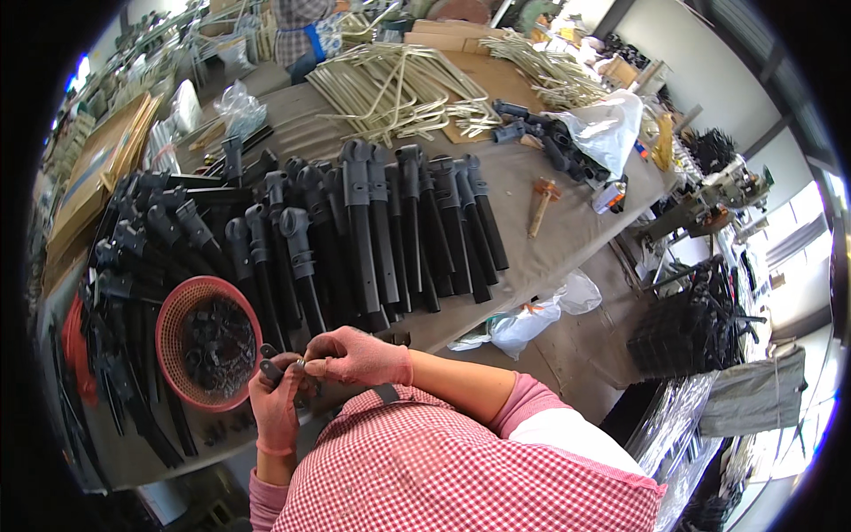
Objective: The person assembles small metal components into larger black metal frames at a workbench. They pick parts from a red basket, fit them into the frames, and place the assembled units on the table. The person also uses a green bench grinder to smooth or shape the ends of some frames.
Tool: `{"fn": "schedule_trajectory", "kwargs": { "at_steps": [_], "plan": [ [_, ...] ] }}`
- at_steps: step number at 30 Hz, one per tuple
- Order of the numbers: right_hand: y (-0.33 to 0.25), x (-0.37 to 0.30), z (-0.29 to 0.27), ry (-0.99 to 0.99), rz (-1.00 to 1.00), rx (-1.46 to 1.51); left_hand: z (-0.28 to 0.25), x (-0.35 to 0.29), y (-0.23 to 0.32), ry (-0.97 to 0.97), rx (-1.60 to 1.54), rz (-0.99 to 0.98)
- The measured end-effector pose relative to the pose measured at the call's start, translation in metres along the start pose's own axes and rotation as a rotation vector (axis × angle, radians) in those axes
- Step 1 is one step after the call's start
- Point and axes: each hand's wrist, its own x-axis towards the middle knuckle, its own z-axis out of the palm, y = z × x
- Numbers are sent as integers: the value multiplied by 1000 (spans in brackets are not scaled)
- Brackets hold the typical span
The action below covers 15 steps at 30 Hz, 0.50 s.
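Note:
My left hand (277,410), in a pink work glove, is closed around a small dark grey plastic part (270,368) with rounded ends. My right hand (365,356), gloved alike, pinches at the same spot, fingertips meeting those of the left. A tiny shiny bit shows between them, too small to name. Just left of the hands a pink plastic basket (166,350) holds many small dark pieces (217,350). Beyond the hands lie rows of black tubes with grey plastic fittings (359,213), side by side on the table.
A hammer (541,206) lies on the cloth-covered table (523,257), near a white plastic bag (607,133). Bent pale metal tubes (399,89) are heaped at the back, where another person (306,35) stands. Plastic bags (527,326) sit past the table's right edge, near a black crate (678,328).

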Motion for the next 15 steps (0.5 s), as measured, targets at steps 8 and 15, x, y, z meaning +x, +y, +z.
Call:
{"fn": "schedule_trajectory", "kwargs": {
  "at_steps": [8, 15],
  "plan": [
    [4, -7, 1, 422, -535, -623, 16, 10, 5, 38, 18, 26],
    [3, -11, -6, 204, 9, 497, 14, 14, -4, 88, -241, -86]
  ]
}}
